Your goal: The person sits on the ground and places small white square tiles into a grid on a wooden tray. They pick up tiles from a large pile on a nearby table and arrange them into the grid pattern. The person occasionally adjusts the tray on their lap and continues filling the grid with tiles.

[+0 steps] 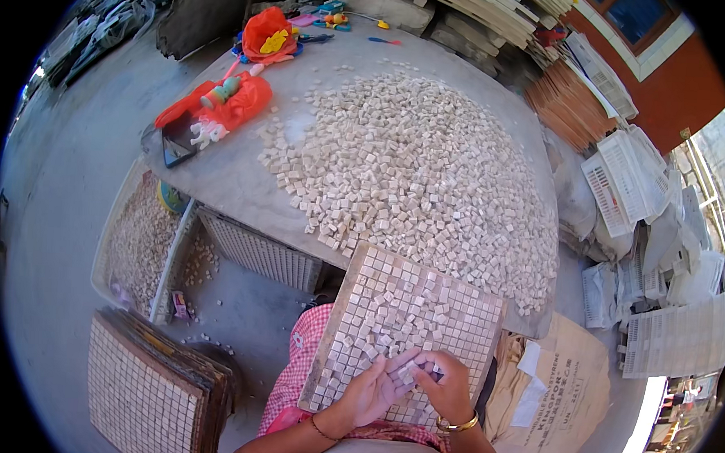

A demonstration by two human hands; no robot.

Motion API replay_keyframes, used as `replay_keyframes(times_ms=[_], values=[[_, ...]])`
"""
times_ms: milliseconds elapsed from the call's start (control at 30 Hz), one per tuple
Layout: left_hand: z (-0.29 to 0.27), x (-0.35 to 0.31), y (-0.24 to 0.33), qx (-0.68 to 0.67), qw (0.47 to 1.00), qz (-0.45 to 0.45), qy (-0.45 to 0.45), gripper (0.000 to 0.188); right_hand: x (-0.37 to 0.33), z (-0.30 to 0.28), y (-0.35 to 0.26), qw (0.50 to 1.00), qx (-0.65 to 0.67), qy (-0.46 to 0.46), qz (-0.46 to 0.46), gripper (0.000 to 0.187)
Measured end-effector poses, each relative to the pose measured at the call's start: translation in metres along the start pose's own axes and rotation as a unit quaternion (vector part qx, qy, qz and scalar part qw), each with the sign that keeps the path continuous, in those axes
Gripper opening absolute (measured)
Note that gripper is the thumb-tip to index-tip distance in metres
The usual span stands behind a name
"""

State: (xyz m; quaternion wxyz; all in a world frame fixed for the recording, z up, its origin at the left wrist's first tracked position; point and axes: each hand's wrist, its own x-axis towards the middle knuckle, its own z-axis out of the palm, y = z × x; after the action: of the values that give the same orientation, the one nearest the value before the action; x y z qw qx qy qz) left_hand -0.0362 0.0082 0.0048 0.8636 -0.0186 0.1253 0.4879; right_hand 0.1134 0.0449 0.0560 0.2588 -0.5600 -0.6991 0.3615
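Behind the tray (339, 315), cubes (423, 164) lie heaped on the table (234, 166), bags (250, 98) to their left.

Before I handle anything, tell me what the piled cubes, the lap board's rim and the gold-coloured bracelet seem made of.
Piled cubes: probably stone, matte; chalky, uneven faces suggest it, ceramic possible.
Lap board's rim: perhaps wood, unpolished; its dull tan colour hints so, uncertainly.
Gold-coloured bracelet: likely metal, polished, given its bright highlights; plating can't be judged.
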Motion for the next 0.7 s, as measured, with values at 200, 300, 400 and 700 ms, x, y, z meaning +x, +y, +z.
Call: replay_keyframes(times_ms=[200, 300, 400, 700], values=[[-0.006, 0.004, 0.002, -0.048, 0.999, 0.000, 0.003, 0.068, -0.006, -0.013, 0.008, 0.894, 0.410, -0.060, 0.171, 0.015], [-0.024, 0.008, 0.000, -0.142, 0.988, -0.016, -0.055, 0.063, -0.009, -0.022, 0.014, 0.815, 0.541, -0.076, 0.194, 0.014], [-0.049, 0.012, -0.009, -0.277, 0.944, -0.031, -0.179, 0.058, -0.008, -0.026, 0.013, 0.815, 0.543, -0.094, 0.181, 0.017], [-0.004, 0.003, 0.008, -0.146, 0.989, 0.012, -0.021, 0.062, -0.014, -0.015, -0.007, 0.949, 0.277, -0.123, 0.083, 0.022]])
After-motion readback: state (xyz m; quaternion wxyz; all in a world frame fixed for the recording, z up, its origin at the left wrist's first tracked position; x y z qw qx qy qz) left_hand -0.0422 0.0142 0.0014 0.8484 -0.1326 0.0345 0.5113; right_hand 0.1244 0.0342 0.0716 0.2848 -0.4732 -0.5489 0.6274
